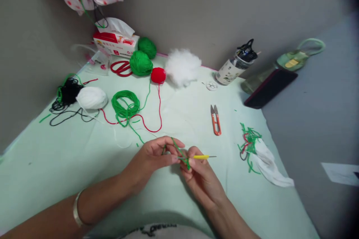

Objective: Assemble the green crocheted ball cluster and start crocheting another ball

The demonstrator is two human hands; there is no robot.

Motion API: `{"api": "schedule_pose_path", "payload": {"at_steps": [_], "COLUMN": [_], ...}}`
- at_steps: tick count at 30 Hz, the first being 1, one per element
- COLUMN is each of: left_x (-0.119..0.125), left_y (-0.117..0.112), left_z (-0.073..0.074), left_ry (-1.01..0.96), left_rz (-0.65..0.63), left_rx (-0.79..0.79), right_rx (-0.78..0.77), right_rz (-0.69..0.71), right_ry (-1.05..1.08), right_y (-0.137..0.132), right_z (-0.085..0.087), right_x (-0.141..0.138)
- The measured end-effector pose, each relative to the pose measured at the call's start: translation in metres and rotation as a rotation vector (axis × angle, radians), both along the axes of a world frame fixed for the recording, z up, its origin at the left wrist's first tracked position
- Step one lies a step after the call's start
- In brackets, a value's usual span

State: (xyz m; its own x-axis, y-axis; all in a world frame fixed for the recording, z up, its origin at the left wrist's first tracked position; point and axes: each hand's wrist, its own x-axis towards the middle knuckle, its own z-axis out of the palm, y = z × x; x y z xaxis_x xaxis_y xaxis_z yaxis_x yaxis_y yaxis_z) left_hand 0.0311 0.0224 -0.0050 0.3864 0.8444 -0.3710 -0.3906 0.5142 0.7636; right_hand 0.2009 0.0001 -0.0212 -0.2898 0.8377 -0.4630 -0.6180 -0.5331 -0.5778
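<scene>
Gripping a yellow-handled hook (201, 157) in the right hand (202, 179), just below the frame's centre. Holding green yarn (187, 163) there too, with the left hand (153, 158), well below orange snips (217, 127).

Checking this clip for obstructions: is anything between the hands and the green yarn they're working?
Nothing visible is: the green yarn runs from the left hand to the right hand, close against the yellow hook. The orange clippers lie apart.
</scene>
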Motion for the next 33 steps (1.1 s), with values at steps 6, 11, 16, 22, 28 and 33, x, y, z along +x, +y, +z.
{"api": "schedule_pose_path", "payload": {"at_steps": [6,11,16,22,28,33], "left_x": [0.000,-0.002,-0.001,-0.003,0.002,0.002], "left_y": [-0.007,0.003,0.007,0.002,-0.011,-0.019], "left_z": [0.004,0.010,0.009,0.004,0.000,0.004], "left_ry": [-0.157,-0.199,-0.215,-0.083,-0.021,0.060], "left_rz": [0.041,0.131,0.123,0.099,0.001,-0.006], "left_rx": [-0.111,-0.245,-0.306,-0.083,0.141,0.222], "right_rx": [0.121,0.247,0.291,0.208,0.234,0.312], "right_rz": [0.012,0.087,0.058,-0.051,-0.186,-0.239], "right_ry": [-0.026,-0.030,-0.050,-0.057,-0.199,-0.336], "right_y": [0.009,0.032,0.032,0.017,0.007,-0.001], "right_z": [-0.002,-0.006,-0.004,0.007,0.019,0.025], "right_x": [-0.002,-0.001,-0.003,-0.010,-0.010,-0.009]}}
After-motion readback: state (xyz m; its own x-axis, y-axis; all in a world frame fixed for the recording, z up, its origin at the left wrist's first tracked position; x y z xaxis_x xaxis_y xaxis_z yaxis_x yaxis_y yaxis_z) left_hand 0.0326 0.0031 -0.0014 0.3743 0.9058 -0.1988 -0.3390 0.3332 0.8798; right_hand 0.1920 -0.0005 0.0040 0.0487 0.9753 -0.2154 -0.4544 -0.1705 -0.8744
